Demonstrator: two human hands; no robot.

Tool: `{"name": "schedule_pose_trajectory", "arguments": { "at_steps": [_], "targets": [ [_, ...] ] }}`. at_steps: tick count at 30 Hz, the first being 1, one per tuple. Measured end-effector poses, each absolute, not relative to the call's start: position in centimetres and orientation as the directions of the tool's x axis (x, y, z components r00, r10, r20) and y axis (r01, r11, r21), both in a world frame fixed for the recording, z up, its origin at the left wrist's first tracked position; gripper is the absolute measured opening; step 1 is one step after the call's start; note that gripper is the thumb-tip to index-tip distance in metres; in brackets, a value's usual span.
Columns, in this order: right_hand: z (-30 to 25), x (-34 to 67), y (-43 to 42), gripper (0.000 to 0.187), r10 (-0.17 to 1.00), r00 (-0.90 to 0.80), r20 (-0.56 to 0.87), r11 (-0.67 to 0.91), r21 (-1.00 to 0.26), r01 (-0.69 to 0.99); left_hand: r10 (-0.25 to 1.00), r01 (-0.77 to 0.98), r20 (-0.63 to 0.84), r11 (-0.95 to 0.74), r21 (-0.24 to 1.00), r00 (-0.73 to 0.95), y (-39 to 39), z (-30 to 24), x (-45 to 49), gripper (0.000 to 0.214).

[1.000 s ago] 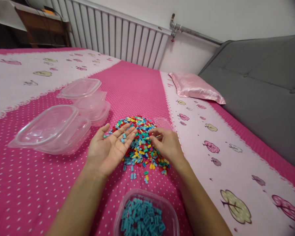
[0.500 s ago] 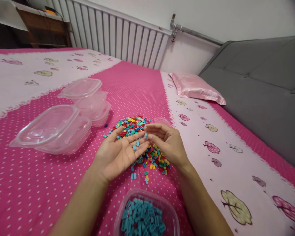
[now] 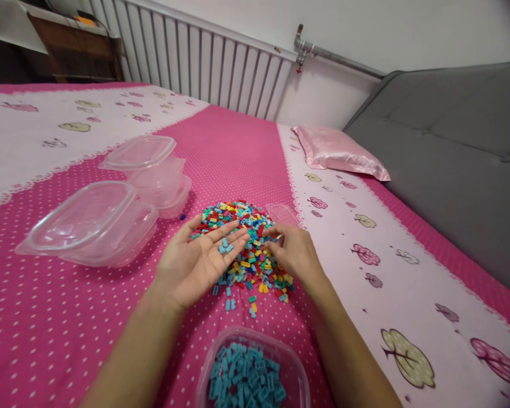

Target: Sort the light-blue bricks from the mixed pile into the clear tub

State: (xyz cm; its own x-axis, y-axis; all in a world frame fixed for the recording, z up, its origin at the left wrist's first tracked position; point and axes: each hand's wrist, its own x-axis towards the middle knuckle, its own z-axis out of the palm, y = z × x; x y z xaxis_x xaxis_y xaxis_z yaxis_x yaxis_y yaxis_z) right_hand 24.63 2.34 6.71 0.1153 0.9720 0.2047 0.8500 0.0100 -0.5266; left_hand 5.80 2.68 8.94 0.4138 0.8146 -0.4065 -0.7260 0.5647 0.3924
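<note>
My left hand (image 3: 199, 260) is palm up with its fingers stretched out. A few light blue toy building bricks (image 3: 225, 246) lie on it near the base of the fingers. My right hand (image 3: 295, 252) is at the right side of a heap of mixed-colour building bricks (image 3: 255, 255), its fingers bent and thumb and forefinger apart. I see no brick clearly between them. Close in front of me, a clear plastic container (image 3: 295, 368) holds many teal-blue bricks (image 3: 246, 377). Several loose bricks (image 3: 230, 305) lie on the bedspread between the heap and this container.
Clear plastic containers (image 3: 85, 221) stand at the left, with more containers (image 3: 144, 153) behind them. Another clear piece (image 3: 280, 213) lies behind the heap. A stray dark blue brick (image 3: 182, 217) is left of it. A pink pillow (image 3: 340, 153) rests by the grey headboard (image 3: 450, 124).
My right hand has moved away from the left palm, down and right to the heap. My left hand has shifted slightly left, and the light blue bricks now sit together on it.
</note>
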Motion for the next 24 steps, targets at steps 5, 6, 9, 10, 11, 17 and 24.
{"name": "schedule_pose_trajectory", "arguments": {
  "at_steps": [5,6,9,10,11,17,24],
  "targets": [
    [6.2,24.4,2.4,0.022,0.984,0.084,0.16,-0.003,-0.45,0.893,0.83,-0.732,-0.398,0.543,0.412,0.392,2.7,9.0,5.8,0.057],
    [6.1,24.4,2.4,0.022,0.984,0.081,0.158,-0.002,-0.446,0.895,0.831,-0.733,-0.401,0.54,0.413,0.386,2.6,9.1,5.8,0.057],
    [6.1,24.4,2.5,0.024,0.985,0.068,0.159,0.011,-0.449,0.893,0.832,-0.733,-0.411,0.536,0.419,0.373,2.6,9.2,5.8,0.057],
    [6.0,24.5,2.5,0.023,0.985,0.067,0.157,0.011,-0.451,0.892,0.833,-0.733,-0.412,0.534,0.422,0.369,2.6,9.3,5.8,0.057],
    [6.0,24.5,2.5,0.022,0.986,0.067,0.155,0.01,-0.452,0.892,0.833,-0.732,-0.414,0.534,0.424,0.368,2.6,9.3,5.8,0.057],
    [6.1,24.6,2.5,0.017,0.981,0.08,0.176,0.009,-0.457,0.89,0.825,-0.733,-0.417,0.545,0.407,0.382,2.7,9.2,5.8,0.058],
    [7.2,24.3,2.5,0.019,0.934,0.106,0.342,0.156,-0.655,0.739,0.828,-0.725,-0.406,0.546,0.421,0.387,2.7,8.9,5.8,0.057]
  ]
}}
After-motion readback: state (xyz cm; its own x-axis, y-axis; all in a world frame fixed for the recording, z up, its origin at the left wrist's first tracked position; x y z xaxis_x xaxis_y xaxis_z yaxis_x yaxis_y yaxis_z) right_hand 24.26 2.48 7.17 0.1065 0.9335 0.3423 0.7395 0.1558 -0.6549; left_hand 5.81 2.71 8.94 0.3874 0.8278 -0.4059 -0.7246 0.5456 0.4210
